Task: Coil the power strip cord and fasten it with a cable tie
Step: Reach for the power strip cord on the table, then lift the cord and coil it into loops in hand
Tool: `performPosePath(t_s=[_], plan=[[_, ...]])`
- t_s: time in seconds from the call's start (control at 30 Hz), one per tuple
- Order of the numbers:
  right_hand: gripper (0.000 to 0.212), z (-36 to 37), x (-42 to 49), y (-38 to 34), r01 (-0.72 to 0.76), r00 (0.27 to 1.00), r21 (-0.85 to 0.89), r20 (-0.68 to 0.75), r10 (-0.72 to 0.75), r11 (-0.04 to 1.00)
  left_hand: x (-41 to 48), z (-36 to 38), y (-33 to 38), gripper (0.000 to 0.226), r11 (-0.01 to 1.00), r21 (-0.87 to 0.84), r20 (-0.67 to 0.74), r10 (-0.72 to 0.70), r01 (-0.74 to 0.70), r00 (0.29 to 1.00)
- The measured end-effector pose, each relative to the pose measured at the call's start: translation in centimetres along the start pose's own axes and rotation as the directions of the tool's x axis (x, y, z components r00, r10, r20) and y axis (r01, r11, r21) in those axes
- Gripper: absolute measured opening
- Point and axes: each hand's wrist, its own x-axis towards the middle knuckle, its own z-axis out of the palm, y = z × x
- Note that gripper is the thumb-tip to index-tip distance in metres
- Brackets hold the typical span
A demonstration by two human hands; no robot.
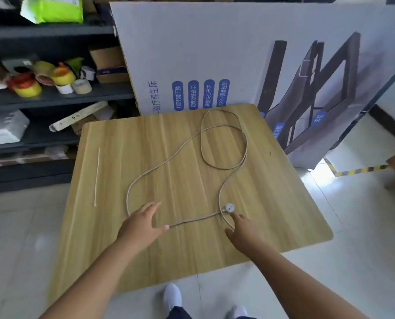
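A long pale cord (168,160) lies in loose loops across the wooden table (283,203). Its round white plug (229,207) rests near the front right of the loops. A white cable tie (97,176) lies straight near the table's left edge, away from the cord. My left hand (141,224) hovers flat over the cord's near left bend, fingers spread, thumb beside the cord's near run. My right hand (242,229) reaches toward the plug, index finger just below it, and the cord passes by its thumb and finger. Neither hand visibly grips anything.
A large white printed carton (214,54) stands behind the table. Grey shelves (54,95) at the left hold tape rolls and boxes. A white-tiled floor surrounds the table, with my white shoe (172,295) at the front edge and striped floor tape (357,170) at the right.
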Motion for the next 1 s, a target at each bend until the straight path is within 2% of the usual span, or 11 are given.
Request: performPosePath(t_s=[0.13, 0.27, 0.4, 0.47, 0.57, 0.6, 0.7, 0.83, 1.0], plan=[[0.051, 2.6, 4.9, 0.2, -0.122, 0.99, -0.001, 0.078, 0.121, 0.993, 3.3, 1.2, -2.1, 0.076, 0.997, 0.006, 0.08, -0.079, 0.078, 0.994], [0.046, 4.5, 7.9, 0.8, -0.159, 0.977, -0.002, 0.146, 0.158, 0.987, 5.0, 1.8, -3.1, 0.074, 0.988, 0.003, 0.094, -0.153, 0.153, 0.984], [0.053, 4.9, 9.2, 1.4, -0.186, 0.967, 0.193, 0.208, 0.145, 0.963, 6.4, 2.3, -2.0, 0.072, 0.981, 0.013, 0.104, -0.194, 0.194, 0.975], [0.049, 4.0, 9.5, 2.0, -0.218, 0.964, 0.3, 0.217, 0.156, 0.929, 7.5, 2.4, -0.6, 0.072, 0.978, 0.021, 0.119, -0.209, 0.208, 0.971], [0.022, 1.2, 9.2, 2.6, -0.149, 0.987, 0.388, 0.121, 0.11, 0.91, 8.7, 2.4, 2.0, 0.076, 0.978, 0.015, 0.143, -0.208, 0.208, 0.968], [0.021, -0.3, 8.8, 2.7, -0.124, 0.992, 0.423, 0.079, 0.1, 0.898, 9.1, 2.2, 3.1, 0.078, 0.979, 0.013, 0.152, -0.202, 0.202, 0.968], [0.033, -5.6, 7.6, 3.1, -0.068, 0.994, 0.463, -0.045, 0.1, 0.884, 10.3, 1.1, 6.6, 0.083, 0.986, -0.02, 0.164, -0.158, 0.163, 0.974], [0.037, -14.6, 5.0, 2.7, 0.097, 0.965, 0.525, -0.258, 0.05, 0.845, 13.0, -1.2, 11.5, 0.088, 0.994, -0.091, 0.136, -0.045, 0.058, 0.99], [0.035, -26.0, 0.0, 0.7, 0.386, 0.867, 0.509, -0.485, -0.115, 0.769, 15.1, -4.0, 19.0, 0.089, 0.961, -0.25, 0.058, 0.14, -0.121, 0.988]])
